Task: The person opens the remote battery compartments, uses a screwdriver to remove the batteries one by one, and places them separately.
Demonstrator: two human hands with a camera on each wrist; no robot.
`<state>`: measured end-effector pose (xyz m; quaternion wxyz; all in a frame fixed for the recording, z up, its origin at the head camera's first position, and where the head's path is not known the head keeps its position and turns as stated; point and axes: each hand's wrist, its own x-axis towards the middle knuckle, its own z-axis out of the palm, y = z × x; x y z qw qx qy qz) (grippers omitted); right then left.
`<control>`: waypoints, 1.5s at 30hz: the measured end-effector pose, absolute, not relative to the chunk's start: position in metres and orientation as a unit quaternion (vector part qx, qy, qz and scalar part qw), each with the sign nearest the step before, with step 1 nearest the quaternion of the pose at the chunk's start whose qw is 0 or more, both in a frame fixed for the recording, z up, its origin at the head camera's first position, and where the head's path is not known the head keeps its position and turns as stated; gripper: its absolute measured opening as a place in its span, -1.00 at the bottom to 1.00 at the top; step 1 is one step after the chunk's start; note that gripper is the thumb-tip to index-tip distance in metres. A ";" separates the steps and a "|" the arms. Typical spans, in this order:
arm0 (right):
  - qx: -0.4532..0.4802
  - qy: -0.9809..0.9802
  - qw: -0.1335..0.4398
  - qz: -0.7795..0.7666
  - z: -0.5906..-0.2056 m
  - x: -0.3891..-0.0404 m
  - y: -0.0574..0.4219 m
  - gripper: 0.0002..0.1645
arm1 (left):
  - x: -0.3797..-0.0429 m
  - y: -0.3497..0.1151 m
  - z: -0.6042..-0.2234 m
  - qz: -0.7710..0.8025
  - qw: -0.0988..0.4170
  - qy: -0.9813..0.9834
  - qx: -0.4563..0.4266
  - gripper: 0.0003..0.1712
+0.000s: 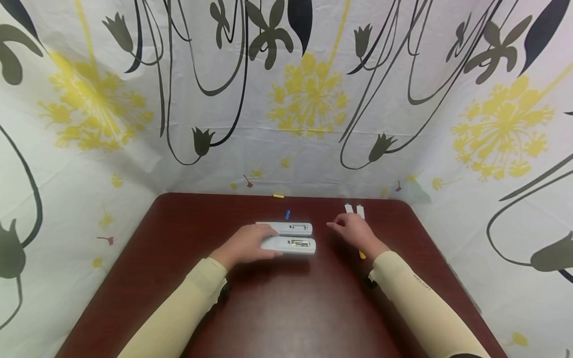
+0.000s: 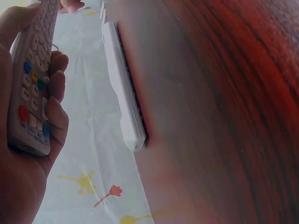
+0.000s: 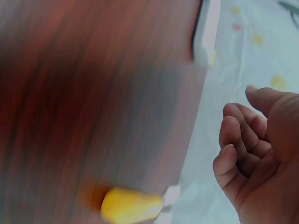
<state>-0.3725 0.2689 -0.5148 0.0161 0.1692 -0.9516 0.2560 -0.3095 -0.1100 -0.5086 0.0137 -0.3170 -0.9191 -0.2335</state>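
My left hand grips a white remote control just above the table, its back and uncovered battery compartment facing up. In the left wrist view, coloured buttons show on that remote's front. Just beyond it, a second white remote lies face down, its compartment uncovered too. To the right, my right hand hovers over the table with loosely curled fingers and the thumb apart; nothing shows in its grasp. Two small white covers lie beyond this hand, and a blurred yellow object is below it.
A small blue cylinder, like a battery, lies behind the remotes. A similar yellow one is at the far edge of the dark red table. Patterned white cloth hangs behind and along both sides.
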 end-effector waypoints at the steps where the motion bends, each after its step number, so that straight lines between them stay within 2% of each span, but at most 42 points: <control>1: 0.178 -0.949 0.012 0.260 -0.513 -0.368 0.263 -0.73 | -0.310 -0.110 -0.509 -0.231 0.016 -0.919 -0.317 -0.29; 11: 0.219 -0.931 -0.001 0.292 -0.500 -0.338 0.220 -0.81 | -0.312 -0.109 -0.509 -0.234 0.015 -0.920 -0.313 -0.28; 29: 0.230 -0.919 0.011 0.321 -0.490 -0.319 0.203 -0.89 | -0.309 -0.106 -0.505 -0.241 0.011 -0.919 -0.311 -0.26; 34: 0.257 -0.911 0.001 0.324 -0.489 -0.314 0.198 -0.79 | -0.309 -0.105 -0.505 -0.240 0.013 -0.920 -0.309 -0.27; 41: 0.316 -0.898 0.000 0.306 -0.489 -0.306 0.192 -0.51 | -0.310 -0.106 -0.506 -0.244 0.025 -0.915 -0.320 -0.32; 45: 0.331 -0.900 0.006 0.284 -0.492 -0.304 0.186 -0.42 | -0.310 -0.106 -0.506 -0.244 0.024 -0.916 -0.318 -0.31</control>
